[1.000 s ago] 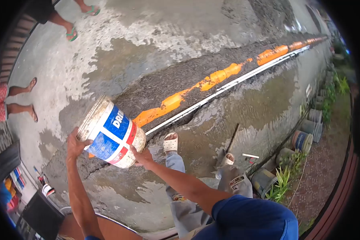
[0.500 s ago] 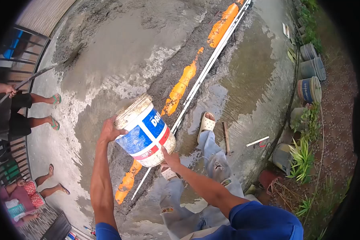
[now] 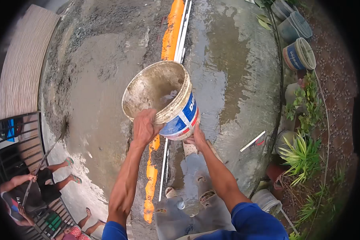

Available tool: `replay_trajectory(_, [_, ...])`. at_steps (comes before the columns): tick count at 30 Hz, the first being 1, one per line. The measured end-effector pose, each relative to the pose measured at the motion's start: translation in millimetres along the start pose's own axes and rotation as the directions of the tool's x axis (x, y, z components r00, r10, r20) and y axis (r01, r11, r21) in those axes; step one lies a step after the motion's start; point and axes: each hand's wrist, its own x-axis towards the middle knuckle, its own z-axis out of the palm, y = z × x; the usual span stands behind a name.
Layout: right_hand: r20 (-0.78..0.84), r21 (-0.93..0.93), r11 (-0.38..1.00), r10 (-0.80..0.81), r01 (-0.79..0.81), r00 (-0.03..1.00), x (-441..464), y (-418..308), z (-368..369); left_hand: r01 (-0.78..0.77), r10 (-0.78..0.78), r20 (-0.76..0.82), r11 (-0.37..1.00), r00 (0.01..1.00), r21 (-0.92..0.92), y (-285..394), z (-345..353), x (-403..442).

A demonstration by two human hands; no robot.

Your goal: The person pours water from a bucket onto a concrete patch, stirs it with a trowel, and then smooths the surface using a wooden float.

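Bucket (image 3: 177, 123): before me, in my hands (image 3: 145, 127). Pipes (image 3: 173, 34): on ground (image 3: 252, 96), below and beyond bucket. Pails (image 3: 294, 56): to my right, plants (image 3: 302, 158) beside them. Person (image 3: 31, 195) with pole (image 3: 47, 152): to my left.

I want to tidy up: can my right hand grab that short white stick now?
Probably not: the right hand is busy holding the bucket, and the white stick lies down on the ground.

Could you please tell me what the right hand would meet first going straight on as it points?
Probably the bucket: the right hand seems to hold it near its base, though the exact contact and depth are unclear.
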Motion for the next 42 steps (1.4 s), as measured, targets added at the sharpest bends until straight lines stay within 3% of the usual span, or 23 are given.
replay_trajectory(3, [-0.077, 0.066, 0.993, -0.097, 0.102, 0.992, -25.0, -44.8, -42.1, -0.093, 0.094, 0.068, 0.996, 0.993, -0.009, 62.9, -1.0, 43.0])
replay_trajectory(5, [-0.152, 0.066, 0.983, -0.163, 0.174, 0.975, -41.8, -64.6, -77.4, -0.213, 0.211, -0.044, 0.975, 0.977, -0.057, 94.4, 12.3, 60.4])
replay_trajectory(7, [-0.250, 0.076, 0.972, -0.196, 0.221, 0.948, -71.6, -72.4, -113.2, -0.246, 0.258, 0.088, 0.961, 0.962, -0.125, 132.7, 15.2, 70.4])
replay_trajectory(10, [-0.408, 0.175, 0.945, -0.187, 0.278, 0.894, -105.7, -40.7, -172.4, -0.294, 0.337, 0.188, 0.929, 0.922, -0.225, 183.0, 33.3, 65.7])
replay_trajectory(13, [-0.534, 0.146, 0.929, -0.215, 0.340, 0.818, -170.5, -8.2, -213.4, -0.304, 0.405, 0.221, 0.873, 0.887, -0.380, 224.8, 54.0, 63.9])
replay_trajectory(15, [-0.657, 0.036, 0.972, -0.153, 0.234, 0.738, -206.1, 28.3, -235.1, -0.270, 0.433, 0.360, 0.865, 0.826, -0.422, 243.5, 68.5, 64.0])
replay_trajectory(20, [-0.850, 0.070, 0.987, -0.019, 0.148, 0.526, -272.0, 72.2, -240.4, -0.070, 0.448, 0.552, 0.816, 0.703, -0.574, 254.0, 138.1, 78.1])
replay_trajectory(22, [-0.892, 0.102, 0.993, 0.062, 0.066, 0.448, -264.0, 66.1, -234.1, 0.107, 0.438, 0.744, 0.823, 0.504, -0.557, 245.6, 177.8, 103.2])
replay_trajectory(26, [-0.920, 0.202, 0.976, 0.218, -0.081, 0.327, -200.9, 19.4, -209.8, 0.113, 0.444, 0.732, 0.812, 0.517, -0.573, 207.7, 281.1, 174.1])
replay_trajectory(28, [-0.926, 0.204, 0.974, 0.224, -0.096, 0.304, -146.4, -15.5, -203.3, 0.124, 0.438, 0.819, 0.851, 0.370, -0.511, 191.7, 311.5, 232.6])
replay_trajectory(30, [-0.929, 0.197, 0.980, 0.200, -0.042, 0.311, -73.2, -59.4, -190.6, 0.118, 0.421, 0.808, 0.855, 0.411, -0.505, 160.7, 323.3, 323.4])
replay_trajectory(31, [-0.882, 0.275, 0.961, 0.251, 0.004, 0.400, -48.1, -137.2, -164.4, 0.055, 0.347, 0.821, 0.908, 0.453, -0.415, 142.1, 337.3, 365.0])
replay_trajectory(32, [-0.900, 0.254, 0.967, 0.237, -0.003, 0.366, -13.8, -194.2, -142.2, 0.066, 0.322, 0.826, 0.917, 0.463, -0.394, 124.6, 333.8, 421.5])
replay_trajectory(33, [-0.918, 0.207, 0.977, 0.177, 0.048, 0.354, 38.6, -205.7, -144.8, 0.054, 0.326, 0.817, 0.916, 0.476, -0.397, 104.3, 341.6, 477.1])
replay_trajectory(34, [-0.852, 0.305, 0.952, 0.272, 0.001, 0.448, 64.5, -273.6, -126.0, 0.033, 0.309, 0.821, 0.929, 0.481, -0.369, 90.3, 332.6, 538.5])
replay_trajectory(36, [-0.801, 0.284, 0.937, 0.114, 0.205, 0.588, 133.7, -371.2, -97.1, -0.041, 0.345, 0.736, 0.917, 0.583, -0.397, 54.7, 321.8, 656.3])
replay_trajectory(37, [-0.826, 0.272, 0.938, 0.115, 0.213, 0.551, 158.8, -429.9, -78.1, -0.107, 0.384, 0.685, 0.906, 0.619, -0.410, 49.3, 298.2, 712.7])
replay_trajectory(38, [-0.703, 0.305, 0.901, -0.004, 0.307, 0.712, 182.1, -471.3, -73.3, -0.187, 0.425, 0.575, 0.885, 0.699, -0.427, 45.2, 282.2, 763.2])
replay_trajectory(39, [-0.716, 0.296, 0.921, 0.040, 0.252, 0.697, 194.2, -522.7, -55.9, -0.310, 0.465, 0.481, 0.876, 0.743, -0.369, 51.0, 250.7, 808.4])
replay_trajectory(40, [-0.625, 0.316, 0.855, -0.139, 0.412, 0.768, 224.4, -584.7, -37.6, -0.362, 0.466, 0.452, 0.883, 0.761, -0.299, 61.2, 204.0, 886.2])
replay_trajectory(42, [-0.503, 0.451, 0.784, -0.170, 0.426, 0.847, 246.3, -637.6, -23.3, -0.457, 0.507, 0.367, 0.862, 0.780, -0.220, 103.9, 131.8, 921.2])
